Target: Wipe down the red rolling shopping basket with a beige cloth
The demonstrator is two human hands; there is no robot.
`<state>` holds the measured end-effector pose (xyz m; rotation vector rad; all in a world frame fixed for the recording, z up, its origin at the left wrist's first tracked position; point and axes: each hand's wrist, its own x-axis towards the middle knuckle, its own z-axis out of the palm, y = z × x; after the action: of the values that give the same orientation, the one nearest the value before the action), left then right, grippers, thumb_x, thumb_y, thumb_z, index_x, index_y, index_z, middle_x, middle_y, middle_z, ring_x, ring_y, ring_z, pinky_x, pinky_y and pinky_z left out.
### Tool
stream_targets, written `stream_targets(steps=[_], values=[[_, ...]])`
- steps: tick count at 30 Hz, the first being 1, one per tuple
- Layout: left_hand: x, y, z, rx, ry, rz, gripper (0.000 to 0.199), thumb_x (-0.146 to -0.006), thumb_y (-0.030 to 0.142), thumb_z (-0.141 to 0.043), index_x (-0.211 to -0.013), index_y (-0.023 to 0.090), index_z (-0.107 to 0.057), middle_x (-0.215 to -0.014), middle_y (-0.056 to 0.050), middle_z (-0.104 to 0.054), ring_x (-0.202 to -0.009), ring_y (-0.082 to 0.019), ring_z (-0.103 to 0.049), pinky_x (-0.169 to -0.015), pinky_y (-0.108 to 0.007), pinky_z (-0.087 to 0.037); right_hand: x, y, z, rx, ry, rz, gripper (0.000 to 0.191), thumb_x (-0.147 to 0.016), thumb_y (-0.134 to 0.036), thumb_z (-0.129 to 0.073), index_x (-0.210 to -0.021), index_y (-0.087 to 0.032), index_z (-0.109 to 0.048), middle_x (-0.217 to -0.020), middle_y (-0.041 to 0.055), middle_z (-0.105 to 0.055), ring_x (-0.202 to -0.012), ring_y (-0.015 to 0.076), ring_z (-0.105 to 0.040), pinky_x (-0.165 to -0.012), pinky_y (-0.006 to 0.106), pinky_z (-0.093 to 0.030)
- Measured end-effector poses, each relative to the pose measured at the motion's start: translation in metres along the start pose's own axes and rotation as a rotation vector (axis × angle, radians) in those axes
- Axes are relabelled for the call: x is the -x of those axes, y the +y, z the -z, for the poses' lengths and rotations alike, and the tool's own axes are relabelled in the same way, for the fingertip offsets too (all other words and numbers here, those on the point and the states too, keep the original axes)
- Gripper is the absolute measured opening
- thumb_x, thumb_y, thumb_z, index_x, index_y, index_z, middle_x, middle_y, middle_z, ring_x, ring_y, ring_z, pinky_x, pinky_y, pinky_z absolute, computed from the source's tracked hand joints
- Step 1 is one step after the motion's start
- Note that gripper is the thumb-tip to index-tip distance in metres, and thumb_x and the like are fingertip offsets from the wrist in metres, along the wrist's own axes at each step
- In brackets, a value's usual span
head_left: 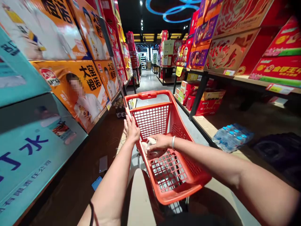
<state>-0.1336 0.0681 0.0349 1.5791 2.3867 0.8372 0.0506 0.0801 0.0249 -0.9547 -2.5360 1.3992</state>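
A red plastic shopping cart (185,125) stands in front of me, its basket tilted in my view. My left hand (132,129) rests against the upper left rim of the basket, fingers stretched out and slightly apart. Inside the basket, my right hand (160,144) is closed around a pale cloth (151,141). It presses the cloth to the left side wall near the rim. Part of the cloth is hidden under the fingers. The grid floor of the basket shows below that hand.
Orange drink cartons (70,84) and teal cartons (30,147) are stacked close on my left. Shelves with red gift boxes (277,69) line the right, with shrink-wrapped water bottles (231,136) on the lower level. A tiled aisle (148,77) runs ahead.
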Motion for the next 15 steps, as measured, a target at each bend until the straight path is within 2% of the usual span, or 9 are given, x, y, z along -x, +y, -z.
stream_targets(steps=[2, 4, 6, 8, 11, 15], values=[[-0.001, 0.002, -0.001, -0.005, 0.012, 0.013, 0.083, -0.085, 0.018, -0.048, -0.163, 0.021, -0.019, -0.172, -0.007, 0.007, -0.16, -0.029, 0.003, -0.125, -0.06, -0.021, 0.01, -0.019, -0.005, 0.136, 0.019, 0.044, 0.046, -0.074, -0.051, -0.081, -0.102, -0.017, -0.067, -0.098, 0.0041, -0.073, -0.086, 0.0186, -0.067, -0.075, 0.027, -0.051], [-0.004, 0.005, -0.003, 0.007, 0.034, 0.018, 0.083, -0.084, 0.017, -0.049, -0.162, 0.023, -0.022, -0.172, -0.007, 0.007, -0.16, -0.03, 0.002, -0.124, -0.061, -0.021, 0.022, -0.034, -0.016, 0.364, 0.085, 0.021, 0.055, -0.069, -0.059, -0.08, -0.104, -0.018, -0.066, -0.106, 0.0095, -0.071, -0.093, 0.0245, -0.067, -0.078, 0.031, -0.051], [-0.006, 0.007, -0.006, 0.033, 0.065, 0.005, 0.084, -0.082, 0.016, -0.051, -0.161, 0.025, -0.026, -0.172, -0.009, 0.003, -0.16, -0.032, 0.0, -0.122, -0.063, -0.022, 0.03, -0.043, -0.026, 0.531, 0.132, -0.026, 0.051, -0.071, -0.056, -0.075, -0.104, -0.018, -0.066, -0.112, 0.0122, -0.069, -0.098, 0.0279, -0.067, -0.081, 0.034, -0.05], [-0.009, 0.01, -0.009, 0.055, 0.089, -0.005, 0.084, -0.08, 0.016, -0.053, -0.16, 0.025, -0.029, -0.172, -0.01, 0.0, -0.159, -0.034, -0.003, -0.121, -0.065, -0.023, 0.033, -0.047, -0.028, 0.587, 0.13, -0.051, 0.042, -0.074, -0.049, -0.07, -0.103, -0.02, -0.067, -0.112, 0.0113, -0.069, -0.098, 0.0273, -0.067, -0.08, 0.033, -0.05], [-0.01, 0.014, -0.016, 0.071, 0.096, -0.005, 0.084, -0.081, 0.018, -0.053, -0.161, 0.023, -0.028, -0.172, -0.012, -0.001, -0.159, -0.036, -0.003, -0.12, -0.067, -0.024, 0.033, -0.041, -0.017, 0.636, 0.112, -0.042, 0.034, -0.073, -0.043, -0.069, -0.099, -0.021, -0.068, -0.108, 0.0088, -0.069, -0.096, 0.0255, -0.067, -0.077, 0.031, -0.048], [-0.003, 0.012, -0.026, 0.044, 0.126, -0.064, 0.074, -0.089, 0.031, -0.052, -0.159, 0.024, -0.032, -0.172, -0.014, -0.002, -0.159, -0.037, -0.002, -0.121, -0.066, -0.02, 0.041, -0.02, 0.012, 0.694, 0.063, -0.03, 0.026, -0.073, -0.035, -0.07, -0.093, -0.02, -0.068, -0.105, 0.0059, -0.068, -0.089, 0.0205, -0.064, -0.073, 0.027, -0.045]])
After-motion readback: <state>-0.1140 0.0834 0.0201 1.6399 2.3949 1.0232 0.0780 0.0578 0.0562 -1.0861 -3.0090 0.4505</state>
